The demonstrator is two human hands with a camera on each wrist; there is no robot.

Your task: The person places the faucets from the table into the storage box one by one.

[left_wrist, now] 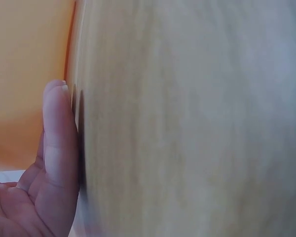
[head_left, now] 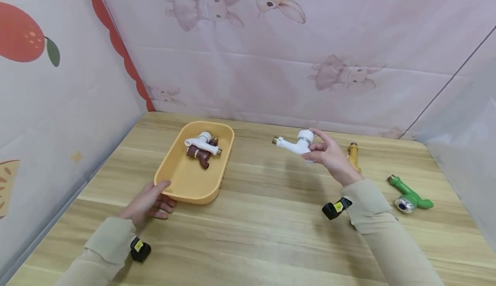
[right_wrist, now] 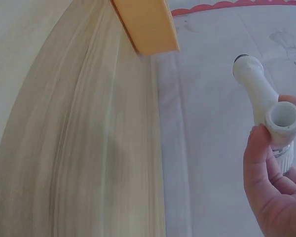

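Note:
In the head view my right hand (head_left: 327,154) holds a white faucet (head_left: 296,146) above the table, brass threaded end pointing left. The right wrist view shows the thumb and fingers pinching the white faucet (right_wrist: 264,94) close to its open spout. At the near left corner of a yellow plastic tray (head_left: 186,187), my left hand (head_left: 149,202) grips the rim, thumb over the edge and fingers outside below. Inside the tray, a second white faucet (head_left: 201,144) lies across a brown faucet (head_left: 204,159).
To the right on the wooden table (head_left: 248,243) lie a green faucet (head_left: 408,193) and a yellow faucet (head_left: 353,154), the latter partly behind my right hand. A pink rabbit-print backdrop (head_left: 248,83) rises at the table's far edge, with pale walls on both sides.

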